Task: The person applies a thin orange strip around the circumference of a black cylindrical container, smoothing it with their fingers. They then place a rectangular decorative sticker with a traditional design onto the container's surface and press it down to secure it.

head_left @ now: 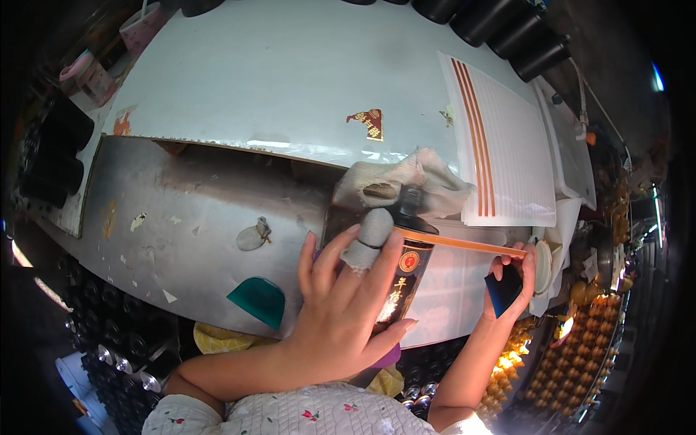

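Note:
A black bottle (415,274) with gold lettering and a round red-gold emblem lies in front of me, its dark neck pointing away. My left hand (330,319) holds its body, with fingers spread over it and the thumb low on its near side. One finger wears a grey cloth finger cover (375,230). An orange strip (464,241) runs from the bottle's shoulder to my right hand (523,286), whose fingertips pinch its far end. A dark blue flat scraper (505,290) is also tucked in that hand. The left palm hides part of the bottle.
Beyond the bottle lies a crumpled whitish cloth (442,181). A white backing sheet (516,152) carrying several orange strips rests on the raised shelf (290,80). Left of my left hand are a teal scraper (262,301) and a grey finger cover (251,236). Black cylinders (507,32) line the far edge.

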Demonstrator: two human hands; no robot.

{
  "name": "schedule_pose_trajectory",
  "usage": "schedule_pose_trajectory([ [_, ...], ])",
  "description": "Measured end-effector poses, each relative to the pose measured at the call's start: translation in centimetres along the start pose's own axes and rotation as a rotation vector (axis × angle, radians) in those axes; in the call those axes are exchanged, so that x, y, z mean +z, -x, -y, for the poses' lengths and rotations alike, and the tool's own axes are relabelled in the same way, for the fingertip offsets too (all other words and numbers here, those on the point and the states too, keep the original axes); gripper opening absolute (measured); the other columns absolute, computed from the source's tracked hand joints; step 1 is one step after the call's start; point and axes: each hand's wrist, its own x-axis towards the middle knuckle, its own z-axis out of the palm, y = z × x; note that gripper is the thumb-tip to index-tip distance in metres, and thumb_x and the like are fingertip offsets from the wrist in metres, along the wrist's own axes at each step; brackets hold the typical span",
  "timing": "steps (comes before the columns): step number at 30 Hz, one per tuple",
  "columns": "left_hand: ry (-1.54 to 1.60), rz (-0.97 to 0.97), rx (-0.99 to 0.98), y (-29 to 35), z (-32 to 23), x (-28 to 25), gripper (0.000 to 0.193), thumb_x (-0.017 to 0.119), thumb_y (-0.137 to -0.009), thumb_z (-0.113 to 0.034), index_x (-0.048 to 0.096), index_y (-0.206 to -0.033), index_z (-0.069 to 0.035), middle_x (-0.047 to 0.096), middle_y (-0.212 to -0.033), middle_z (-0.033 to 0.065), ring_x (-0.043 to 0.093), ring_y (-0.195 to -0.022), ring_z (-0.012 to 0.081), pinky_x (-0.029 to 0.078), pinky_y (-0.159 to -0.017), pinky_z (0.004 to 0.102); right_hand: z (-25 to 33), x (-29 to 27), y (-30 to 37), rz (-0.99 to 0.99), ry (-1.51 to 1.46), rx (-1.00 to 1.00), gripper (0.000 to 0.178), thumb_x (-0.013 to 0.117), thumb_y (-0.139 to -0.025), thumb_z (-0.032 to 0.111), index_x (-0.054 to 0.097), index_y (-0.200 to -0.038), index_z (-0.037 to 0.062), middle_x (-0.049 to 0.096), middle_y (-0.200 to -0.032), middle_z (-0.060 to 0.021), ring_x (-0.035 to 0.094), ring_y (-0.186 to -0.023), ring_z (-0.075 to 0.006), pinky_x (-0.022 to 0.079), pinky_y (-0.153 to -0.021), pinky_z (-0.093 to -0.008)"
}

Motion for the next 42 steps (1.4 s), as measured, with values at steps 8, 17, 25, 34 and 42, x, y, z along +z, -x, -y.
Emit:
schedule_pose_trajectory([
  [8,0.133,0.022,-0.114,0.2,1.2,-0.2,0.117,0.079,-0.080,-0.045,0.010,-0.159,0.006,0.051,-0.128,0.0242,0.034,-0.133,0.0525,0.009,-0.112,0.0721,0.4,1.0,0.3,-0.076,0.054,-0.025,0.021,0.058,-0.099,0.021,0.047,-0.087,0.0072,0.052,-0.088,-0.0080,0.047,-0.072,-0.0130,0.037,-0.056,-0.0232],
  [17,-0.486,0.038,0.180,0.1,-2.7,0.7,0.059,0.069,-0.083,-0.021,0.062,-0.141,-0.018,0.066,-0.104,0.0079,0.033,-0.144,0.0481,-0.007,-0.111,0.0758,1.1,0.8,0.5,0.000,0.059,-0.005,0.017,0.058,-0.099,0.019,0.048,-0.091,0.0076,0.052,-0.090,-0.0076,0.049,-0.078,-0.0149,0.040,-0.058,-0.0234],
  [25,-0.556,0.248,0.224,3.5,-1.5,-0.2,0.084,0.082,-0.072,-0.056,0.059,-0.144,-0.020,0.024,-0.162,0.0264,0.024,-0.143,0.0619,-0.007,-0.103,0.0846,0.2,1.6,0.7,-0.039,0.097,0.035,0.022,0.061,-0.097,0.021,0.048,-0.087,0.0072,0.051,-0.082,-0.0082,0.048,-0.068,-0.0123,0.037,-0.054,-0.0221],
  [34,-0.071,0.277,0.154,5.3,3.9,-0.7,0.137,0.077,-0.072,-0.072,0.008,-0.155,0.013,0.041,-0.145,0.0349,0.044,-0.135,0.0487,-0.006,-0.110,0.0769,-0.3,5.1,2.1,0.029,-0.023,0.148,0.018,0.066,-0.092,0.018,0.053,-0.086,0.0063,0.062,-0.086,-0.0105,0.054,-0.071,-0.0113,0.038,-0.057,-0.0236],
  [42,0.565,0.117,-0.234,0.8,2.2,0.4,0.120,0.083,-0.081,-0.030,-0.001,-0.159,0.007,0.034,-0.146,0.0263,0.039,-0.137,0.0391,0.031,-0.115,0.0465,3.3,8.6,3.4,0.261,-0.022,-0.077,0.021,0.072,-0.089,0.015,0.055,-0.084,0.0039,0.063,-0.084,-0.0125,0.058,-0.073,-0.0160,0.045,-0.063,-0.0276],
])
